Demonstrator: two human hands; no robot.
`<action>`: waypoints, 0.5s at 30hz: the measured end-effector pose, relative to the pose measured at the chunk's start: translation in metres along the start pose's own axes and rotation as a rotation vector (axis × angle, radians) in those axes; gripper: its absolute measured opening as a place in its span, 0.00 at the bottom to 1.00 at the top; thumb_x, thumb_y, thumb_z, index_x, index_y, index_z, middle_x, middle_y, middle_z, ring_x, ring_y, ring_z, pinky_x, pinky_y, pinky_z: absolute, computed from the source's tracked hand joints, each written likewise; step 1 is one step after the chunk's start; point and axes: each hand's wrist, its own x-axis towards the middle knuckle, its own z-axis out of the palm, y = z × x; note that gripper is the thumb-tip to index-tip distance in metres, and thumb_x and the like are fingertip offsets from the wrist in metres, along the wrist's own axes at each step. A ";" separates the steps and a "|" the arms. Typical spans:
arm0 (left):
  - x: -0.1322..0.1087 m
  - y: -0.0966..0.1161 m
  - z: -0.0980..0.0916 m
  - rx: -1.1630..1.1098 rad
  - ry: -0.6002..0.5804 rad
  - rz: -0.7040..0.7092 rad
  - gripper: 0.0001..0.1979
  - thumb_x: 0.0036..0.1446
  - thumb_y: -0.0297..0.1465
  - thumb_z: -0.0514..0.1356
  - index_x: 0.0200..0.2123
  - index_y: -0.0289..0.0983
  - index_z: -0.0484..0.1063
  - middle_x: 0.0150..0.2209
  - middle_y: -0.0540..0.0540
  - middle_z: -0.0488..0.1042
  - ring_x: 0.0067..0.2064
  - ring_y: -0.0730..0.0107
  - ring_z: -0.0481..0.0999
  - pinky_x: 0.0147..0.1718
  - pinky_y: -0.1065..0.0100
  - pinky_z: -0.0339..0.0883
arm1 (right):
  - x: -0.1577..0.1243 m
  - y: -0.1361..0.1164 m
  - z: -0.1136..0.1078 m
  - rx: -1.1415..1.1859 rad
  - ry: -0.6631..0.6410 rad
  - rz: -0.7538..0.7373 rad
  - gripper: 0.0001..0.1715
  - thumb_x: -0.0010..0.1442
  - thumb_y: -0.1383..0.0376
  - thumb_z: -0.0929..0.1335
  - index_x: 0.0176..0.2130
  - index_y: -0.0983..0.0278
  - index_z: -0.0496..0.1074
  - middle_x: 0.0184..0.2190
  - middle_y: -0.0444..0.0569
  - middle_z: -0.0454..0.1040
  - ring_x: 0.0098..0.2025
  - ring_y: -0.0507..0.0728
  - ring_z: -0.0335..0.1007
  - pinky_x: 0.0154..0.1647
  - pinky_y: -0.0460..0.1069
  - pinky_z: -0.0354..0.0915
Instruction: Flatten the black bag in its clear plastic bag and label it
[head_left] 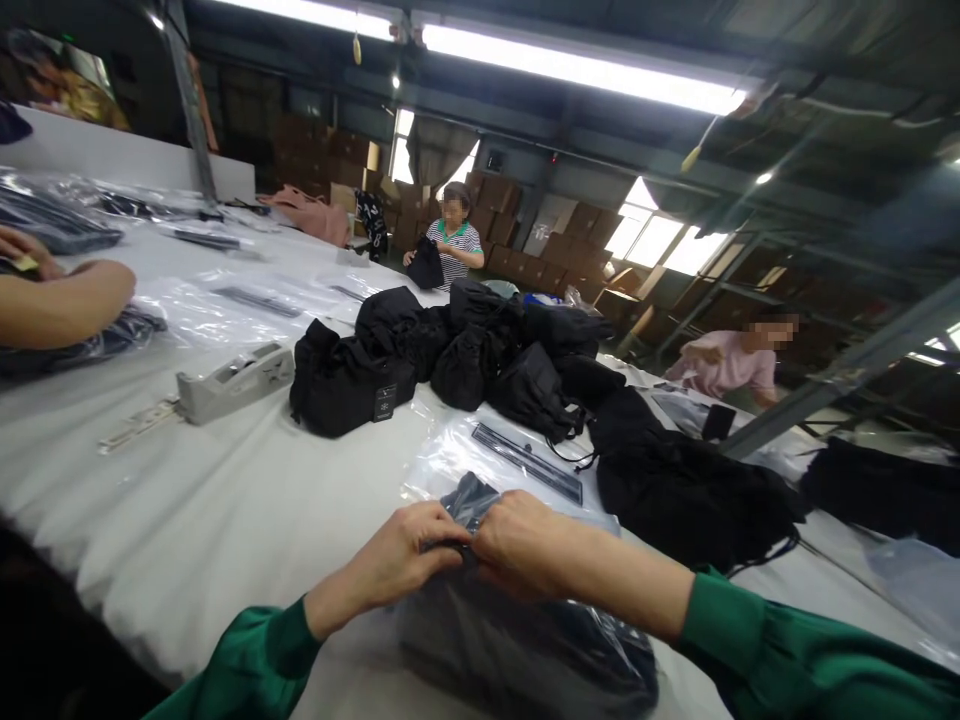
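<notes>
A clear plastic bag (532, 655) with a dark cloth item inside lies at the table's front edge, right before me. My left hand (397, 552) pinches the bag's upper part between thumb and fingers. Close against it, my right hand (519, 540) is closed on the same gathered part, its fingertips mostly hidden. Just beyond my hands, flat clear bags (439, 450) with a black printed panel (529, 462) lie on the table. Behind them is a heap of black drawstring pouches (461, 365); a nearer black pouch (345, 385) carries a dark hang tag (385, 402).
A grey tape dispenser (236, 385) stands on the white table (247, 520) at left. More black cloth (694, 490) lies at right, near a slanting metal post (832, 375). A co-worker's arm (67, 300) reaches in from the left; other people work across the table.
</notes>
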 end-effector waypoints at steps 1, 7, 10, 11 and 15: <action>0.000 0.001 0.000 0.012 -0.008 0.006 0.12 0.56 0.26 0.63 0.43 0.45 0.78 0.37 0.49 0.76 0.41 0.68 0.73 0.41 0.68 0.64 | 0.001 -0.001 0.000 -0.007 0.007 -0.004 0.13 0.60 0.62 0.66 0.31 0.66 0.76 0.24 0.53 0.77 0.27 0.60 0.74 0.25 0.49 0.59; 0.004 -0.001 0.013 0.274 0.014 0.020 0.13 0.45 0.31 0.71 0.35 0.40 0.74 0.37 0.48 0.75 0.42 0.60 0.71 0.42 0.61 0.61 | 0.001 0.004 0.004 0.038 0.039 -0.019 0.11 0.59 0.63 0.66 0.32 0.67 0.75 0.25 0.53 0.77 0.28 0.60 0.73 0.26 0.50 0.59; 0.006 -0.006 0.019 0.216 0.005 0.035 0.10 0.49 0.26 0.68 0.35 0.39 0.72 0.37 0.49 0.75 0.42 0.62 0.71 0.43 0.62 0.61 | -0.003 0.016 0.003 0.107 0.026 -0.071 0.06 0.56 0.67 0.67 0.33 0.65 0.74 0.28 0.52 0.78 0.30 0.58 0.73 0.29 0.49 0.60; 0.007 -0.007 0.019 0.191 0.002 0.038 0.10 0.49 0.26 0.68 0.35 0.39 0.72 0.37 0.49 0.75 0.42 0.62 0.71 0.42 0.62 0.61 | -0.004 0.020 0.002 0.140 0.000 -0.085 0.05 0.55 0.69 0.67 0.33 0.65 0.74 0.29 0.51 0.78 0.31 0.58 0.74 0.30 0.49 0.60; 0.009 -0.008 0.017 0.135 -0.006 0.027 0.11 0.46 0.26 0.70 0.32 0.39 0.72 0.35 0.50 0.74 0.41 0.63 0.71 0.41 0.64 0.62 | -0.010 0.037 -0.001 0.357 -0.041 -0.087 0.10 0.56 0.72 0.67 0.38 0.63 0.75 0.30 0.48 0.78 0.32 0.56 0.73 0.28 0.46 0.58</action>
